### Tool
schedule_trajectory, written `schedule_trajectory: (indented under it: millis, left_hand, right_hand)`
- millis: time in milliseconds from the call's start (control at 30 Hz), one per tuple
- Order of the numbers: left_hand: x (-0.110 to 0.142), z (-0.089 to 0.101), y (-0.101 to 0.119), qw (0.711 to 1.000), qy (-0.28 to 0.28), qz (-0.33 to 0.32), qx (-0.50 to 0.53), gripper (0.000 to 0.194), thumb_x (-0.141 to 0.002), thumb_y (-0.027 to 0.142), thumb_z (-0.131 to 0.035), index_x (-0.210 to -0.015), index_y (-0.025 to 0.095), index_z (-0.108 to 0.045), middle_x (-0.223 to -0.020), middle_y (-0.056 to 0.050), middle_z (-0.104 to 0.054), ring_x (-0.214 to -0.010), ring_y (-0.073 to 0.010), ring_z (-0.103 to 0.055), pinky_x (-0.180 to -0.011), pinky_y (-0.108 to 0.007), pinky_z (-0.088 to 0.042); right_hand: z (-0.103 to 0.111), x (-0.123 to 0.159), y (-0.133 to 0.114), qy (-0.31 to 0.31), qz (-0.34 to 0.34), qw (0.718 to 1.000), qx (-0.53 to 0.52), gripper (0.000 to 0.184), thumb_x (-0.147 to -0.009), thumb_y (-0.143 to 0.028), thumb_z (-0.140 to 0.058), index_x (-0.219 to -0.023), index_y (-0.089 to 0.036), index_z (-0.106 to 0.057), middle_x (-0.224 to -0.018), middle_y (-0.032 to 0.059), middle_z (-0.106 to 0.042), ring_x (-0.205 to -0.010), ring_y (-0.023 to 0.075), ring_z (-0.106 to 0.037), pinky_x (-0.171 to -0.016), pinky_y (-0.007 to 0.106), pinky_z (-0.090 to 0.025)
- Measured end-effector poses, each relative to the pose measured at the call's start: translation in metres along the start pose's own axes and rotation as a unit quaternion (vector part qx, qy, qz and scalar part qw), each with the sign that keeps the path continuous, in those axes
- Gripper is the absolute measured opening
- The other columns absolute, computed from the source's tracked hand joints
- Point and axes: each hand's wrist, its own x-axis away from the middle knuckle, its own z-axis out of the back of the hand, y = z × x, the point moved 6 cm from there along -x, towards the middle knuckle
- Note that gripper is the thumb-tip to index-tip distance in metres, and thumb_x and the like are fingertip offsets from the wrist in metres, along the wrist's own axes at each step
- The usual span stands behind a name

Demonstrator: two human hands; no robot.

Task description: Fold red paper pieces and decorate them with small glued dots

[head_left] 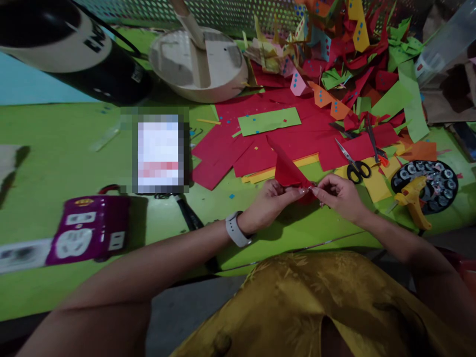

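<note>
Likely folding step: red paper (287, 167), tip toward 11 o'clock, is pinched between closed fingertips of left hand (266, 204) and right hand (342, 199); edge alignment needed.

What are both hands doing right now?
Left hand: closed, pinching the red folded paper.
Right hand: closed, fingertips pinching at the same paper's edge.

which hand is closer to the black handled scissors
Right. The right hand is just left of the scissors, slightly nearer the person; the left hand is farther left, across the folded red paper.
</note>
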Motion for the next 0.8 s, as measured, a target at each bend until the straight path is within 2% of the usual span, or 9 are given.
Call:
schedule_trajectory:
  millis: [233,567,800]
  left_hand:
    - [0.0008,0.0007,-0.0006,0.999,0.032,0.014,-0.020,0.022,-0.070,0.040,-0.087,-0.079,0.020,-0.082,-0.081,-0.005,-0.081,-0.068,-0.0155,-0.069,-0.067,-0.026,-0.056]
    - [0.0006,0.0002,0.0019,0.999,0.034,0.006,-0.041,0.020,-0.070,0.039,-0.087,-0.077,0.021,-0.082,-0.077,-0.003,-0.080,-0.063,-0.0137,-0.066,-0.062,-0.024,-0.052]
    - [0.0005,0.0011,0.0002,0.998,0.037,0.015,-0.048,0.027,-0.068,0.044,-0.087,-0.077,0.019,-0.082,-0.077,-0.005,-0.080,-0.064,-0.0154,-0.067,-0.062,-0.026,-0.054]
  right_hand:
    - [-0.0001,-0.0001,-0.0030,0.000,0.012,1.000,0.011,0.024,-0.082,-0.040,-0.067,-0.071,-0.022,-0.057,-0.062,-0.0038,-0.060,-0.052,0.0093,-0.053,-0.050,0.023,-0.043]
    - [-0.0001,0.0006,-0.0018,0.002,0.005,1.000,0.002,0.025,-0.080,-0.042,-0.068,-0.071,-0.022,-0.058,-0.062,-0.0034,-0.060,-0.053,0.0093,-0.053,-0.049,0.023,-0.042]
    - [0.0003,0.0000,-0.0023,0.005,0.002,1.000,0.000,0.024,-0.079,-0.041,-0.068,-0.070,-0.022,-0.058,-0.061,-0.0039,-0.059,-0.052,0.0096,-0.053,-0.049,0.023,-0.041]
